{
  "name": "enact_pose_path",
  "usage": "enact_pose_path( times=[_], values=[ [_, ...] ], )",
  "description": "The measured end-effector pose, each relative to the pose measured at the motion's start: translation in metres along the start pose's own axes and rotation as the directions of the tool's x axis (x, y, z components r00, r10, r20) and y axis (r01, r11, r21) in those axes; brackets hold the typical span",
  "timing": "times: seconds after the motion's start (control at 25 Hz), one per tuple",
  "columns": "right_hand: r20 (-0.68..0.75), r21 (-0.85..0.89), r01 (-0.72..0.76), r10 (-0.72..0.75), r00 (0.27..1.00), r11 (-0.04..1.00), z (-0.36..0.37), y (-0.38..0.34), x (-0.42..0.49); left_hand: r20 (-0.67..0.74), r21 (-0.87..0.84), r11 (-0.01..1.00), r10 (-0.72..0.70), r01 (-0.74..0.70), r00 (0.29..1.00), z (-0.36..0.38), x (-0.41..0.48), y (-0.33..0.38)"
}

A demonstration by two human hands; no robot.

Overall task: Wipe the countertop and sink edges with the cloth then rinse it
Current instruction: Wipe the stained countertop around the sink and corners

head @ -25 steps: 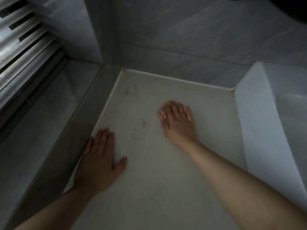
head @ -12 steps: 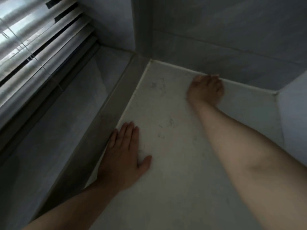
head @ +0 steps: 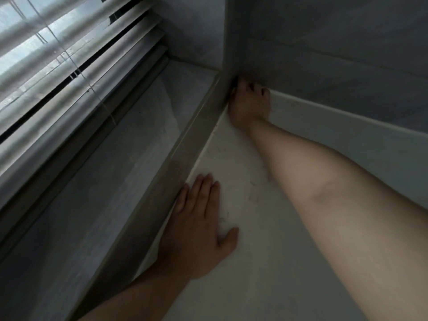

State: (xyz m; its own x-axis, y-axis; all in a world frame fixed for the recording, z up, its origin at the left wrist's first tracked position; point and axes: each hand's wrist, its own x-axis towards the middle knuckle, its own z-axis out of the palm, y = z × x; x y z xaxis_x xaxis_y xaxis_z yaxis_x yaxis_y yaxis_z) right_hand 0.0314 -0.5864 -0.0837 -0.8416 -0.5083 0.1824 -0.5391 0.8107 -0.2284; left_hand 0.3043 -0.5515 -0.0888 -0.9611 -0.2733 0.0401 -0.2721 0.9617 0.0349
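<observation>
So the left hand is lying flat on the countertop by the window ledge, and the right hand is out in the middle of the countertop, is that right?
Not quite. The left hand does lie flat on the countertop by the window ledge, but the right hand is not in the middle: the head view shows it pushed into the far corner, where the ledge meets the back wall.

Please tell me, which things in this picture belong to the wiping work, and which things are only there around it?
Belong to the job:
- pale, speckled stone countertop
- right hand, curled into the far corner; no cloth can be seen
- left hand, flat on the countertop

Only nearby:
- white slatted window blind
- grey window ledge
- grey tiled wall
</observation>
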Motion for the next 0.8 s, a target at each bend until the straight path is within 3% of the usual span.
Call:
enact_pose_path(
  times=[0.2,0.48,0.68,0.72,0.8],
  values=[
    [0.124,0.115,0.015,-0.030,0.992,0.993,-0.013,0.002,-0.016,-0.015,0.009,1.000,-0.009,0.009,1.000,0.000,0.000,0.001],
    [0.139,0.192,0.260,-0.289,0.947,0.946,-0.030,-0.019,-0.134,-0.161,-0.152,0.988,-0.037,0.012,0.986,-0.005,-0.005,0.001],
    [0.202,0.303,0.473,-0.541,0.817,0.828,-0.043,0.000,-0.171,-0.281,-0.213,0.976,-0.114,0.054,0.953,-0.009,-0.020,0.002],
    [0.189,0.265,0.458,-0.512,0.838,0.848,-0.042,0.008,-0.168,-0.278,-0.218,0.973,-0.135,0.074,0.951,-0.007,-0.031,0.000],
    [0.177,0.131,0.278,-0.298,0.938,0.952,-0.036,0.009,-0.154,-0.239,-0.213,0.971,-0.160,0.109,0.958,-0.004,-0.063,-0.003]
  ],
)
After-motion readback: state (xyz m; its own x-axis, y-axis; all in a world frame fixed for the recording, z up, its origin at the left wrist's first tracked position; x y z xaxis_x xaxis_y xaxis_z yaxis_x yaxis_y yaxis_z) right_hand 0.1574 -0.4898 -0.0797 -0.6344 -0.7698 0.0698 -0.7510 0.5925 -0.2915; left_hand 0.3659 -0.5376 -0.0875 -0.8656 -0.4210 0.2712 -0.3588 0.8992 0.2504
